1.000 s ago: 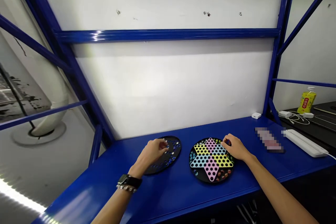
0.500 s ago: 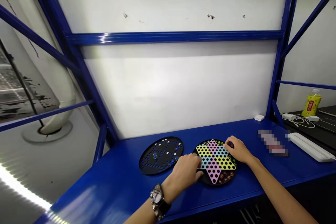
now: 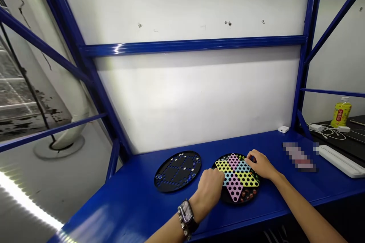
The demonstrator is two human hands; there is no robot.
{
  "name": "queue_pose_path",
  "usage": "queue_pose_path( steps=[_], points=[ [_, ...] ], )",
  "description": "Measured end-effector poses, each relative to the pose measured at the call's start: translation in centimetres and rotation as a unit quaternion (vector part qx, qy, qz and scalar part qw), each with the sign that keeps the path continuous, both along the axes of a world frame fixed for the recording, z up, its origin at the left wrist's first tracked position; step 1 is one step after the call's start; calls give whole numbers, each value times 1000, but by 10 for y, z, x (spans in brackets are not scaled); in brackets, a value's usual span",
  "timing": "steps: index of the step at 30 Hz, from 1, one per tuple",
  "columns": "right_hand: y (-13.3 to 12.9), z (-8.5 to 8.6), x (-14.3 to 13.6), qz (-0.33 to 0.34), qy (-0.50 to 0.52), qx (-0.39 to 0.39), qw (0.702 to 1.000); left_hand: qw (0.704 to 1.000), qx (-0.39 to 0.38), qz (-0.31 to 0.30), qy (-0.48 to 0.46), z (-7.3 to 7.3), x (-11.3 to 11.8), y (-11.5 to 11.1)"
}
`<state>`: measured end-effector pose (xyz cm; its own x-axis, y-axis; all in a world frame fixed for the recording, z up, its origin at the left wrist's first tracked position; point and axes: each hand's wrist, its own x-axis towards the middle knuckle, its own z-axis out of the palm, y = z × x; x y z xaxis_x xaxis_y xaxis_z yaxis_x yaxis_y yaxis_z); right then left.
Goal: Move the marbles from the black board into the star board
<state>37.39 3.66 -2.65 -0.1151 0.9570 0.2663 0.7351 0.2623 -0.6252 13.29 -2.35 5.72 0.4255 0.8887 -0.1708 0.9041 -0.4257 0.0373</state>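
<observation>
A round Chinese checkers board (image 3: 235, 192) with a pink, yellow and blue star lies on the blue table, with marbles in the black spaces around the star. My left hand (image 3: 210, 186), wearing a watch and a bead bracelet, is over the board's left side. Its fingers are curled in, and whatever they hold is hidden. At the board's upper right edge is my right hand (image 3: 260, 164), also with bent fingers; I cannot make out anything between them. Left of the board lies a black perforated disc (image 3: 173, 182) with several blue marbles (image 3: 191, 177) and white spots on it.
The blue tabletop (image 3: 128, 197) meets a white back wall framed by blue metal bars. To the right are a blurred-out flat object (image 3: 299, 157), a long white case (image 3: 342, 161), a small white adapter (image 3: 283, 129), white cables and a yellow bottle (image 3: 341, 113).
On the black disc, marbles have shifted from near the middle to the left rim. My left hand's fingers have curled in further over the board. My right hand stays at the board's edge.
</observation>
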Motion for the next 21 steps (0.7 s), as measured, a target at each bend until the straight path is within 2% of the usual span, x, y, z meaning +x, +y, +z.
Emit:
queue_pose_path(
  steps=[2, 4, 6, 9, 11, 14, 17, 21],
  points=[
    [1, -2, 2, 4, 0, 4, 1000, 1000, 14, -1, 17, 1, 0, 2],
    [2, -3, 4, 3, -4, 2, 1000, 1000, 26, 7, -13, 8, -10, 7],
    [2, -4, 4, 3, -6, -3, 1000, 994, 65, 43, -75, 16, -31, 14],
    [1, -1, 2, 6, -1, -3, 1000, 973, 131, 144, -125, 23, -79, 32],
    [-1, 1, 0, 4, 0, -3, 1000, 967, 116, 198, -109, 17, -108, 45],
    [-2, 3, -3, -6, -3, -6, 1000, 976, 52, 183, -104, 1, -132, 56],
    [-2, 3, -3, -10, -7, -4, 1000, 975, 71, 150, -145, -10, -123, 53],
    [-2, 2, -1, -5, -3, -1, 1000, 978, 96, 78, -169, -12, -79, 40]
  ],
)
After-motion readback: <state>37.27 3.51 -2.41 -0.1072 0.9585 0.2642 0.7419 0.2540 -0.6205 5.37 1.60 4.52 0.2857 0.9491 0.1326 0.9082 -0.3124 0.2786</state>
